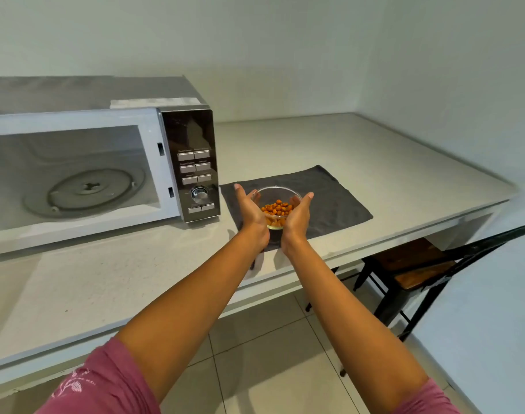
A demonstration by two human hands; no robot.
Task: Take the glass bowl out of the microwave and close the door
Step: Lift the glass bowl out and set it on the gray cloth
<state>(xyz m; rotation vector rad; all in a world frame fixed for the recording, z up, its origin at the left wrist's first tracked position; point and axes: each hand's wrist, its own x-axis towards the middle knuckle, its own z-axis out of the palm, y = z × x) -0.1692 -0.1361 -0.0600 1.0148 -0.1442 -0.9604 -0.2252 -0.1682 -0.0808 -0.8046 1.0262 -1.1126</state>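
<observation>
Just below the centre of the frame, the clear round glass bowl (277, 209), part filled with small orange-brown nuts or snacks, sits between two cupped palms over the dark grey rectangular cloth mat (333, 198). The left hand (250, 209) presses its left side and the right hand (300, 213) its right side, fingers curled round the far wall, so both are closed on the bowl. Whether the base already rests on the mat cannot be told; the wrists hide it.

The step in hand looks like setting the bowl down. It would be done well by keeping the rim level, lowering until the base takes the weight, then opening both palms outward together so the glass is not nudged sideways.

Beside the mat's left edge stands the silver and black microwave (192, 162), its cavity open and its glass turntable (89, 188) bare. The door itself lies out of the frame, presumably swung to the left. The pale stone counter (360, 150) has open room behind and to the right of the mat, up to the wall corner. Its near edge runs close under the wrists, so the bowl is better placed toward the mat's middle than its front. Reaching for the door means crossing left past the control panel, a path that appears free. At the lower right, a dark-framed wooden chair (416, 264) is tucked under the counter.
</observation>
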